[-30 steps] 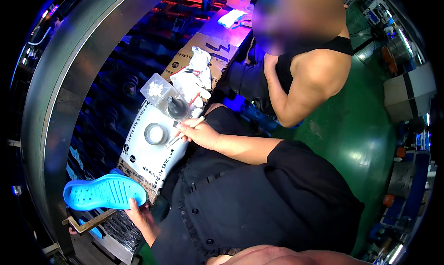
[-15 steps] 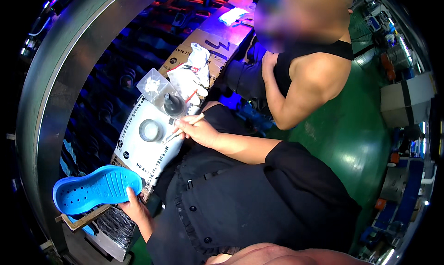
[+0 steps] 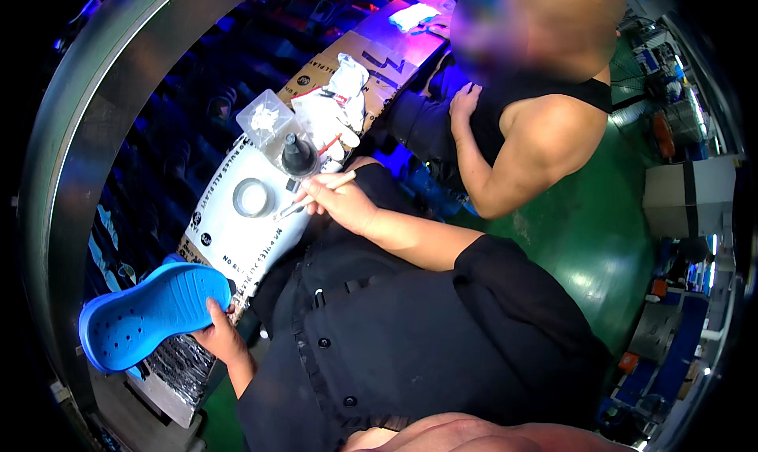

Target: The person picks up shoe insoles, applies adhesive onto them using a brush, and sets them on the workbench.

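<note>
My left hand [image 3: 217,331] grips the heel end of a blue perforated clog shoe [image 3: 150,314], held sole up over the bench's near end. My right hand [image 3: 341,202] holds a thin brush [image 3: 304,202] like a pen, its tip pointing left toward a small round tin [image 3: 252,198] on the white board [image 3: 237,243]. A black bottle [image 3: 298,154] stands just above that hand, inside a clear plastic tub [image 3: 266,118].
A second person in a black sleeveless top [image 3: 545,112] sits at the upper right, one hand on a knee. White gloves or rags [image 3: 335,105] lie on brown cardboard [image 3: 387,57]. A curved metal conveyor rail [image 3: 87,160] runs along the left. Green floor [image 3: 608,239] lies to the right.
The blue shoe has shifted left and lower in my left hand. My right hand with the brush has stayed beside the round tin.
</note>
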A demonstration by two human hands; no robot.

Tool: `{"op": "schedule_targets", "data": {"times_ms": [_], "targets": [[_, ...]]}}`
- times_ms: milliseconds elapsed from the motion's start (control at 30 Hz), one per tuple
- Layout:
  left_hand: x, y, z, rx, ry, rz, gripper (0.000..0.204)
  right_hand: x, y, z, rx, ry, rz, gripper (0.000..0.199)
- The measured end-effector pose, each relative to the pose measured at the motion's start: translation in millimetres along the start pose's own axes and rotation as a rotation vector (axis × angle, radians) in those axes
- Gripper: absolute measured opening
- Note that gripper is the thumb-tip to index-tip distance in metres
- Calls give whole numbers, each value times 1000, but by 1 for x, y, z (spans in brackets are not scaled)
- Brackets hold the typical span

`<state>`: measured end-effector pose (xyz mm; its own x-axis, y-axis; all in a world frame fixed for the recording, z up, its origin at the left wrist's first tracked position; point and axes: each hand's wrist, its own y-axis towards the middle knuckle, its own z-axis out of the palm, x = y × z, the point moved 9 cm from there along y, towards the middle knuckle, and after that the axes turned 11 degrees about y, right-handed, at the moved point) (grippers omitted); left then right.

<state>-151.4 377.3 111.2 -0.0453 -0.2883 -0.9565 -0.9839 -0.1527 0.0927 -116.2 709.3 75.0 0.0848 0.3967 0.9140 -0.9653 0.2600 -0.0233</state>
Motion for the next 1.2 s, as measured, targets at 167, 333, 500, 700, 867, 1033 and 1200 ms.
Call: {"op": "schedule_targets", "data": {"times_ms": [167,333,500,700,867,1033,1200], "targets": [[-2,-1,11,89,11,-42,43,4,1,7,15,19,-2,34],[0,2,9,-20,-8,-40,42,12,5,19,29,27,1,34],[-9,5,5,43,134,-13,33,21,8,41,59,-22,-10,34],[-24,4,35,159,-18,-22,28,39,-12,52,121,1,-101,31],[-31,2,44,171,-93,12,38,54,-19,74,241,-125,-181,29],[-31,3,46,172,-60,100,36,51,-21,93,305,-273,-230,27],[-33,4,49,198,-69,68,36,48,-22,108,396,-428,-273,20]]}}
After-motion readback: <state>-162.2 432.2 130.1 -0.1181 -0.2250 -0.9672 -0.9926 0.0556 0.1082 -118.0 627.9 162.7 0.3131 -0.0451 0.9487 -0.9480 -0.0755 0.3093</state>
